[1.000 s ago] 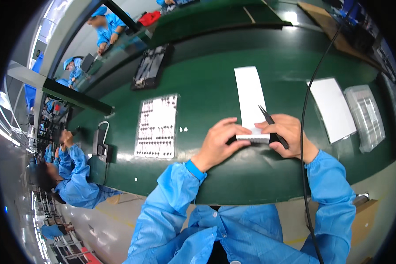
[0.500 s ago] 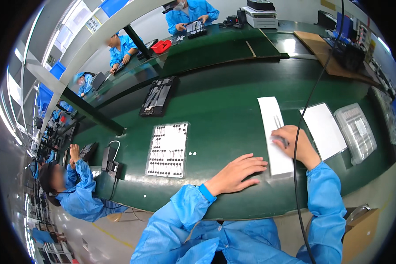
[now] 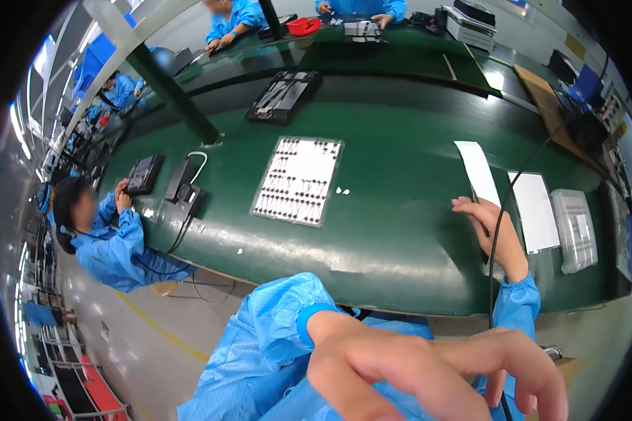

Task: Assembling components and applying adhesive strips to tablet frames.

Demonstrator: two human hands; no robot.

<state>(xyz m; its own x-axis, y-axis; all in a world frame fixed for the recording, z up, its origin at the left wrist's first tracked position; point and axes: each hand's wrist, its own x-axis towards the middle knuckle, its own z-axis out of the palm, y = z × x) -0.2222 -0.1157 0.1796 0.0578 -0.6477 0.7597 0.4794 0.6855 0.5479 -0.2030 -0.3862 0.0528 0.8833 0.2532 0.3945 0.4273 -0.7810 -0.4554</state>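
My left hand (image 3: 428,372) is raised close to the camera at the lower middle, fingers apart and bent, with nothing visible in them. My right hand (image 3: 495,228) rests over the near end of a long white strip (image 3: 479,167) on the green table. A slim pair of tweezers (image 3: 473,194) is in it, mostly hidden by the hand. Right of the strip lies a white sheet in a clear sleeve (image 3: 534,210). Left of centre, a clear-edged white card (image 3: 309,158) bears rows of small black round-headed parts with thin tails.
A clear plastic case (image 3: 574,231) lies at the right. Small white bits (image 3: 342,191) sit beside the card. Farther off is a dark opened device (image 3: 283,97). A black cable (image 3: 495,266) hangs before my right hand. A co-worker (image 3: 109,231) sits at the left.
My left hand has come up off the table toward the camera. My right hand has shifted toward the strip's near end, its tweezers turned. The whole view has tilted.
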